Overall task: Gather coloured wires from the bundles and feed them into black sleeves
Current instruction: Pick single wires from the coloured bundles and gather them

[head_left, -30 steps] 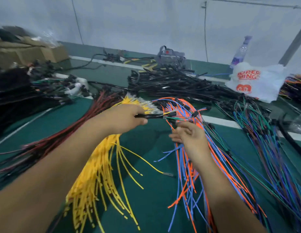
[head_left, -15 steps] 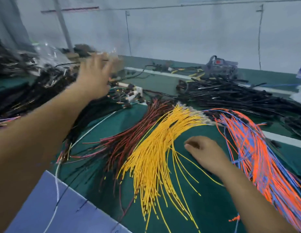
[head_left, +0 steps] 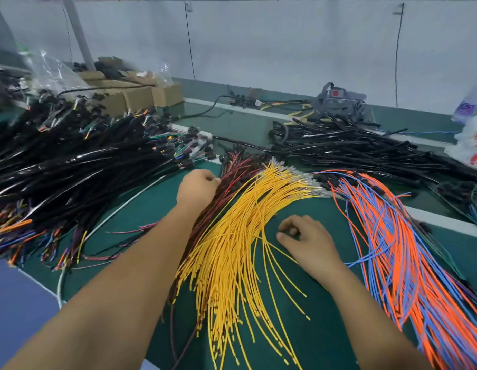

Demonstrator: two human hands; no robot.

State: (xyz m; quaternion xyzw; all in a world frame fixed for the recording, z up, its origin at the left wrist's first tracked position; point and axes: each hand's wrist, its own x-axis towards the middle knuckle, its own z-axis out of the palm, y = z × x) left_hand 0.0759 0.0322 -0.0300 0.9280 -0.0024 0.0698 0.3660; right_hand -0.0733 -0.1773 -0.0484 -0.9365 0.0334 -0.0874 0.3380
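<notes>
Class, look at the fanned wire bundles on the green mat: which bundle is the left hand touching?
The dark red bundle. The left hand rests on it; the yellow bundle and the orange-and-blue bundle lie further right.

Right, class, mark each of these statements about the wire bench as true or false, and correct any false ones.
1. The yellow wires lie between the dark red wires and the orange and blue wires. True.
2. The left hand rests on the orange and blue wires. False: it is at the dark red wires.
3. The right hand is lifting a black sleeve. False: it sits curled on the green mat, no sleeve seen.
4. Cardboard boxes stand at the far left. True.
</notes>
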